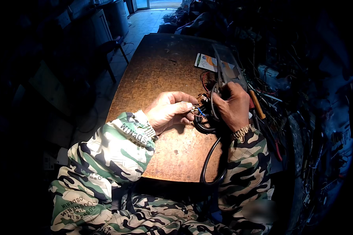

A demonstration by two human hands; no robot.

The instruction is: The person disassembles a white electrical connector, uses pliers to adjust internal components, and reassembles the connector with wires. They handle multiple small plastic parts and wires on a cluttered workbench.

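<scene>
My left hand (166, 111) is closed in a pinch, thumb against fingers, at the ends of thin wires, among them a blue wire (201, 112). My right hand (235, 103) is closed, its fingers bent around a black cable (205, 166) beside a small brown part (202, 98) with pale metal bits. That part sits between both hands, too small to make out fully. Below the hands the cable lies coiled on the wooden table (157, 74), and one loop reaches its front edge. The right fingertips are partly hidden.
A printed card or booklet (205, 62) lies farther back. Right of my right hand are an orange-handled tool (257, 103) and a red-handled tool (278, 150). Tangled cables and dark clutter line the right side. A dark stool (108, 49) stands left of the table.
</scene>
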